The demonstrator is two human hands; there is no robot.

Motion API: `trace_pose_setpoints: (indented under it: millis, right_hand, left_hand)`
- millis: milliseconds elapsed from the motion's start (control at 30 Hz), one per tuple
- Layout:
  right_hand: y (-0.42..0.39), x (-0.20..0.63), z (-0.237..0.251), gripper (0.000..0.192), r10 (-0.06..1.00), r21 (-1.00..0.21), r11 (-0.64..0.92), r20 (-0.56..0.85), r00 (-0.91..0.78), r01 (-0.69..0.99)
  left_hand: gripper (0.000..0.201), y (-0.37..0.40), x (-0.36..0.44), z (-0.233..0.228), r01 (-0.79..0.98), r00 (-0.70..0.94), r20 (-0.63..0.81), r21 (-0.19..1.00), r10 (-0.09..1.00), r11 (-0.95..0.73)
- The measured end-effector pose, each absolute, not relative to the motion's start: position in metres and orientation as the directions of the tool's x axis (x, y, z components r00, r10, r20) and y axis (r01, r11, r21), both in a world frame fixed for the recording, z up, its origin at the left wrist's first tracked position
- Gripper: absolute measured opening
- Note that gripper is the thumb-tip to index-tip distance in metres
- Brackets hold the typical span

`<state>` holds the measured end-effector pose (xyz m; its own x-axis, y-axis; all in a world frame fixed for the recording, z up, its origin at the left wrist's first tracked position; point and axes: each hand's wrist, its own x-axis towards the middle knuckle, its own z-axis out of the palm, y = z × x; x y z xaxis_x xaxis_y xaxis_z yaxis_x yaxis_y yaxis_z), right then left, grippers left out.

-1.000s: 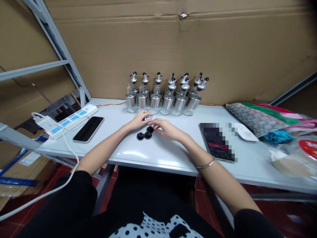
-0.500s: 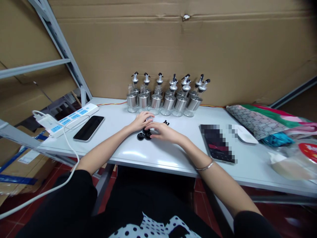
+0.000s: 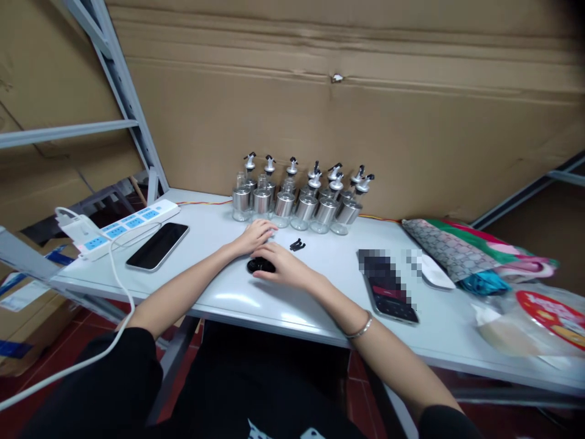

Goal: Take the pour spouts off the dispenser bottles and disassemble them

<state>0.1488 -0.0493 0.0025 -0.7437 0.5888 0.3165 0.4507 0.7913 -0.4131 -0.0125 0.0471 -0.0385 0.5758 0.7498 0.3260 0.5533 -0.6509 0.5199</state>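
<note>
Both hands sit mid-desk, just in front of the bottle row: the left hand [image 3: 254, 236] lies palm down, fingers pressed together and curled over something small I can't make out, while the right hand [image 3: 280, 271] covers the black caps [image 3: 258, 266], fingers flat and close together on top of them, only the caps' left edge peeking out. Whether either hand actually grips anything, I cannot tell. A loose black spout piece [image 3: 297, 246] lies just beside the right hand, toward the back edge. The oil bottles [image 3: 297, 198] crowd the back edge of the desk [image 3: 256, 299] against the cardboard. Open desk runs along the front edge below the wrists. Near the left edge, a phone [image 3: 158, 246] and a power strip [image 3: 128, 222]; toward the right, a blurred-out dark tablet [image 3: 388, 285], folded cloth [image 3: 461, 253], and a plastic bag [image 3: 534, 317] cut off by the frame.
</note>
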Motion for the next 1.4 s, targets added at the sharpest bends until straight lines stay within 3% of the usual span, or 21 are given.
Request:
trace_pose_setpoints:
  millis: [133, 233, 500, 600, 700, 800, 867, 933, 1167, 1400]
  right_hand:
    - [-0.047, 0.138, -0.003, 0.023, 0.549, -0.265, 0.833, 0.295, -0.782, 0.486]
    - [-0.042, 0.134, -0.007, 0.02, 0.544, -0.225, 0.838, 0.29, -0.787, 0.497]
    - [-0.038, 0.135, -0.009, 0.02, 0.542, -0.215, 0.839, 0.275, -0.794, 0.499]
    - [-0.037, 0.138, -0.002, 0.022, 0.575, -0.297, 0.814, 0.281, -0.769, 0.5]
    - [-0.025, 0.148, 0.014, 0.019, 0.659, -0.424, 0.752, 0.486, -0.574, 0.505]
    - [0.002, 0.164, 0.035, 0.023, 0.648, -0.529, 0.658, 0.76, -0.047, 0.536]
    - [0.025, 0.176, 0.044, 0.029, 0.615, -0.646, 0.572, 0.745, 0.257, 0.506]
    - [0.048, 0.186, 0.045, 0.037, 0.619, -0.746, 0.501, 0.663, 0.42, 0.439]
    - [0.089, 0.198, 0.029, 0.049, 0.781, -0.867, 0.423, 0.496, 0.379, 0.262]
    - [0.088, 0.203, 0.03, 0.041, 0.732, -0.798, 0.468, 0.591, 0.339, 0.379]
  left_hand:
    - [0.032, 0.048, -0.014, -0.039, 0.553, 0.57, 0.333, 0.519, 0.751, -0.651]
    - [0.031, 0.048, -0.016, -0.04, 0.546, 0.572, 0.342, 0.52, 0.746, -0.657]
    - [0.044, 0.051, -0.015, -0.042, 0.588, 0.531, 0.335, 0.515, 0.778, -0.623]
    - [0.049, 0.055, -0.014, -0.043, 0.609, 0.527, 0.311, 0.511, 0.791, -0.607]
    - [0.05, 0.057, -0.011, -0.042, 0.606, 0.544, 0.304, 0.503, 0.782, -0.616]
    - [0.047, 0.054, -0.008, -0.04, 0.633, 0.518, 0.32, 0.481, 0.793, -0.607]
    - [0.044, 0.051, -0.007, -0.038, 0.644, 0.511, 0.317, 0.475, 0.799, -0.6]
    - [0.041, 0.048, -0.008, -0.035, 0.636, 0.523, 0.31, 0.478, 0.794, -0.605]
    - [0.037, 0.041, -0.01, -0.027, 0.61, 0.571, 0.309, 0.46, 0.76, -0.645]
    - [0.035, 0.038, -0.009, -0.024, 0.615, 0.575, 0.304, 0.451, 0.759, -0.647]
